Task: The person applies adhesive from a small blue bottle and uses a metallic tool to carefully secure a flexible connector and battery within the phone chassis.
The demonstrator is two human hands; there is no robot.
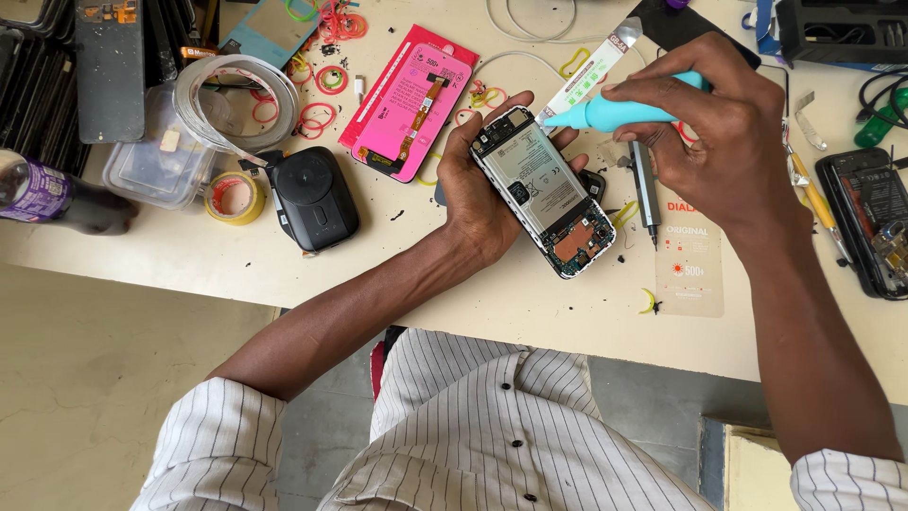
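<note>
My left hand point(470, 189) cradles an opened phone point(542, 191) with its back cover off, so the battery and circuit board show. My right hand point(719, 142) grips a light blue tube-like tool point(605, 113). Its pointed tip touches the phone's top corner. Both hands hover just above the cream worktable point(530, 303).
A pink phone-part package point(413, 99) lies behind the left hand. A black round-topped device point(313, 197), a yellow tape roll point(234, 197) and a clear plastic box point(161, 161) sit to the left. A grey screwdriver point(644, 186), coloured rubber bands and another opened phone point(875, 222) lie to the right.
</note>
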